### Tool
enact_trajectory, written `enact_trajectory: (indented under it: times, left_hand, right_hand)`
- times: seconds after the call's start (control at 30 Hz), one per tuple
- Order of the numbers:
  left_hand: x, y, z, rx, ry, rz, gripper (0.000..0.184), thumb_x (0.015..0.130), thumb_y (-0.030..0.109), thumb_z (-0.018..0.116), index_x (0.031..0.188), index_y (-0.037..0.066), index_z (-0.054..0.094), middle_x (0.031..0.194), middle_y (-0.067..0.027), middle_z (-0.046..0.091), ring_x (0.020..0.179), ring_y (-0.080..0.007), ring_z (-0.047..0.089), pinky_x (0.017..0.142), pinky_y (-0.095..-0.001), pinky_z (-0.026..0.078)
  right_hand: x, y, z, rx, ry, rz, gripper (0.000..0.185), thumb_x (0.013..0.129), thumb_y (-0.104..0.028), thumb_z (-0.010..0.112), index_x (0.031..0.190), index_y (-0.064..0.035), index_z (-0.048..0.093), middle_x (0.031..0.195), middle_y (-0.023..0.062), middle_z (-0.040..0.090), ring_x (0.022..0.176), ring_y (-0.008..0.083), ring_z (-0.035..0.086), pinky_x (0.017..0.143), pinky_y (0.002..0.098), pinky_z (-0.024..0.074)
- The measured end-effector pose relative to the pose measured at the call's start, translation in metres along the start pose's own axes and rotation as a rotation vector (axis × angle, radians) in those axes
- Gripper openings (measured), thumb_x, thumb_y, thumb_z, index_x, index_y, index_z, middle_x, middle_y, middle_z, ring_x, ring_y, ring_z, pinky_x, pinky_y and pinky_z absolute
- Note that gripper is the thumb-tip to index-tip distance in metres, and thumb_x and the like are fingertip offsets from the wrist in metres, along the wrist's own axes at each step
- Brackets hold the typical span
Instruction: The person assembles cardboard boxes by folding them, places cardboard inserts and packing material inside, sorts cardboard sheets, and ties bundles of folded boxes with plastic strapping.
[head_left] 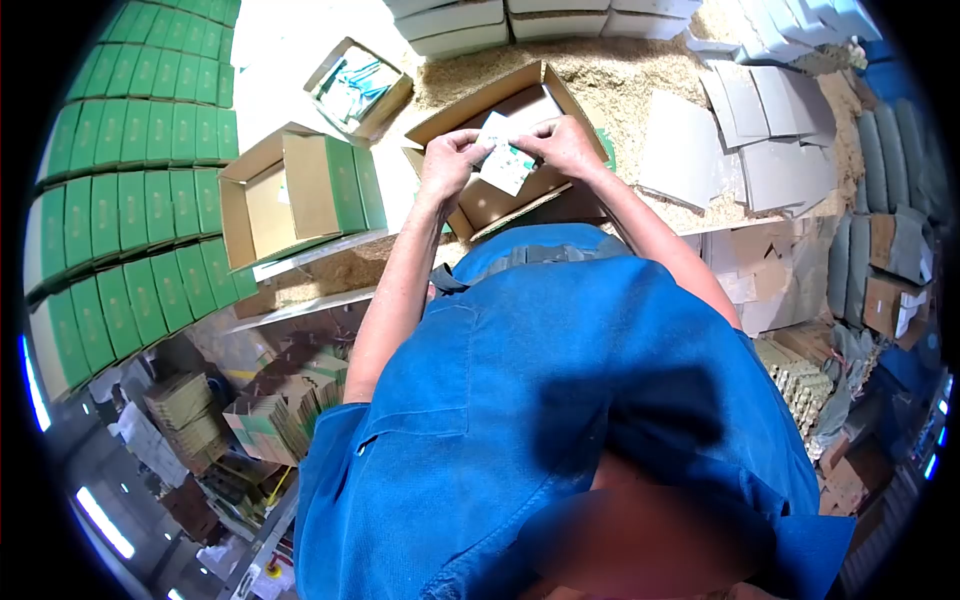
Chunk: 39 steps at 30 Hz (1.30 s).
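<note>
A small white card or packet with green print [507,165] is held between my two hands, above an open cardboard box [480,111]. My left hand [452,160] pinches its left edge between thumb and fingers. On its upper right side, my right hand [560,147] grips it in the same way. The box has brown inner walls, and its inside is partly hidden by my hands and the card. Left of it stands another open box [262,200] with green boxes against its right side.
Rows of green boxes [120,210] fill the left. A small carton [358,88] holds blue and white packets. White flat pieces [683,150] lie at the right on wood shavings [450,85]. White boxes [560,25] line the back. Dark wrapped bundles [885,165] stand far right.
</note>
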<state>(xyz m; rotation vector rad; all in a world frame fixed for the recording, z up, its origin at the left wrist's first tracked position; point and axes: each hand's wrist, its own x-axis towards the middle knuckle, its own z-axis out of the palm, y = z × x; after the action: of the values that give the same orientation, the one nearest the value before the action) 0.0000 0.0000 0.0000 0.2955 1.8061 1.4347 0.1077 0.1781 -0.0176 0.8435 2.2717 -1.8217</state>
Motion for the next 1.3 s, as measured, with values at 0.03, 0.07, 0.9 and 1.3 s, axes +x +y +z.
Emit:
enact_trajectory:
  times: [0.03,0.07,0.9,1.3]
  left_hand:
    - [-0.001,0.002,0.000,0.013,0.009,0.003,0.020,0.088,0.010,0.068,0.105,-0.001,0.070,0.084,-0.0051,0.070,0.072,-0.0095,0.063,0.066,-0.0237,0.050]
    - [-0.001,0.003,0.001,0.027,0.019,0.006,0.019,0.089,0.011,0.068,0.104,-0.001,0.070,0.083,-0.0044,0.070,0.071,-0.0089,0.062,0.065,-0.0235,0.050]
    - [-0.016,0.013,-0.014,0.009,0.216,0.062,0.018,0.082,0.014,0.078,0.078,0.001,0.066,0.067,-0.0006,0.061,0.059,-0.0053,0.051,0.056,-0.0203,0.040]
    - [-0.024,0.009,-0.012,-0.146,0.084,0.051,0.018,0.086,0.011,0.072,0.098,-0.002,0.069,0.079,-0.0041,0.069,0.069,-0.0078,0.062,0.062,-0.0221,0.052]
  right_hand:
    - [0.000,0.000,-0.001,0.087,-0.030,-0.063,0.024,0.079,-0.026,0.080,0.089,-0.0044,0.078,0.072,0.0041,0.072,0.062,0.0076,0.062,0.060,0.0257,0.0513]
    - [-0.001,0.001,-0.003,0.174,-0.061,-0.126,0.024,0.079,-0.023,0.080,0.088,-0.0021,0.077,0.074,0.0040,0.071,0.066,0.0075,0.061,0.062,0.0263,0.0507]
    - [-0.001,-0.022,-0.007,-0.195,0.128,-0.304,0.041,0.090,-0.035,0.063,0.113,-0.0006,0.069,0.106,0.0153,0.071,0.095,0.0198,0.068,0.086,0.0316,0.0514]
    - [0.012,-0.024,0.010,0.116,-0.081,-0.080,0.021,0.078,-0.015,0.078,0.094,-0.0004,0.076,0.079,0.0053,0.073,0.067,0.0075,0.063,0.061,0.0240,0.0506]
